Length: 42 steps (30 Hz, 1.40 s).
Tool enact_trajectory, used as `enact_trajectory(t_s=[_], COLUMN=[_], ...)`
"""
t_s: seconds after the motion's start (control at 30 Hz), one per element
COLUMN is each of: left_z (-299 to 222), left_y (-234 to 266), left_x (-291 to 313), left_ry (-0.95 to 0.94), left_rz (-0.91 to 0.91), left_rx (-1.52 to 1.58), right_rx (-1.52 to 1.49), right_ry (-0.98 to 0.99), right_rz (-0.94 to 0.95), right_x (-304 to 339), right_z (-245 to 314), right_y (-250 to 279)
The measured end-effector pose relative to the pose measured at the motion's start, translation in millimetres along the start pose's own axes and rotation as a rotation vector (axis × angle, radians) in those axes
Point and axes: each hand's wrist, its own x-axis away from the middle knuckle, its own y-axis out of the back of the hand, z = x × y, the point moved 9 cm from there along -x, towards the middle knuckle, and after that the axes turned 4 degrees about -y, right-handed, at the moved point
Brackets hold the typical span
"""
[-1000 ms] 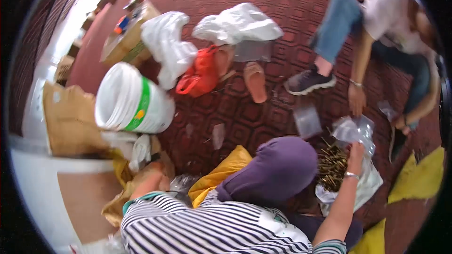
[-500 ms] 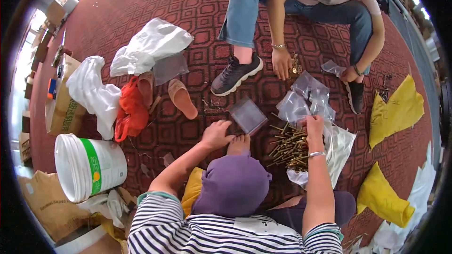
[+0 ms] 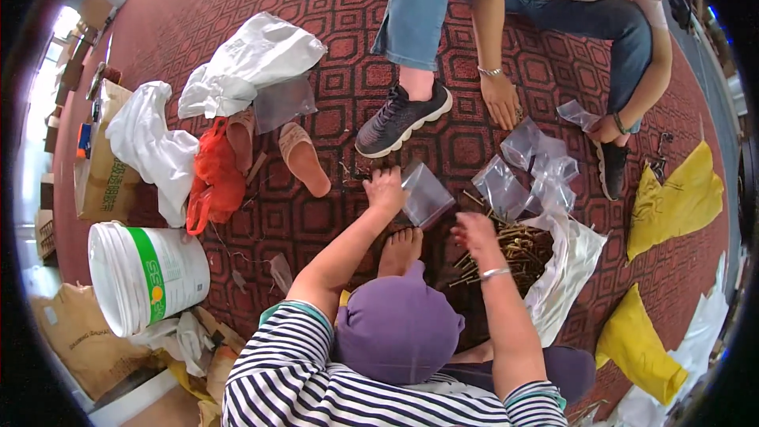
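My left hand (image 3: 384, 190) reaches over the patterned carpet, fingers spread, beside the left edge of a flat clear plastic bag (image 3: 428, 196). Whether its thumb touches the bag I cannot tell. My right hand (image 3: 475, 236), fingers loosely bent and nothing visible in them, hovers at the left side of a heap of long brass-coloured screws (image 3: 518, 249). The heap lies partly on an open white sack (image 3: 565, 277). Just beyond the heap are several more clear bags (image 3: 502, 188). My bare foot (image 3: 400, 251) rests below the flat bag, in front of my purple-trousered knee (image 3: 399, 324).
Opposite sits a co-worker, one hand (image 3: 500, 103) on the carpet, the other near a clear bag (image 3: 577, 115). Slippers (image 3: 304, 160), a red bag (image 3: 213, 178), white sacks (image 3: 253, 63) and a white bucket (image 3: 150, 278) lie left. Yellow sacks (image 3: 676, 202) are right.
My left hand has moved forward along the flat bag's left edge. My right hand has come away from the clear bags beyond the screws and moved left and nearer me.
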Motion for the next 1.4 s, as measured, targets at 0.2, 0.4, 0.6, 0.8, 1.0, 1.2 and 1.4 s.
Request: enact_trajectory(t_s=[0.2, 0.4, 0.6, 0.8, 1.0, 1.2, 1.4], left_z=[5, 15, 5, -24, -97, -98, -98], left_y=[-9, 4, 1, 66, 67, 36, 33], left_x=[14, 26, 36, 36, 51, 55, 61], left_ry=[0.021, 0.066, 0.208, -0.176, -0.433, -0.238, -0.193], left_rz=[-0.013, 0.015, 0.351, -0.170, 0.116, 0.439, 0.558], left_rx=[0.179, 0.948, 1.345, 1.000, 0.958, 1.300, 1.468], right_rx=[-0.080, -0.149, -0.152, -0.120, -0.124, -0.126, -0.125], right_ry=[-0.103, -0.206, -0.033, 0.166, 0.126, 0.089, 0.030], right_rz=[0.138, 0.251, 0.276, 0.226, 0.241, 0.265, 0.357], right_x=[0, -4, -16, -16, -13, 2, 16], right_z=[-15, -43, -35, -23, -17, -6, 1], right_y=[-60, -66, -62, -46, -44, -51, -60])
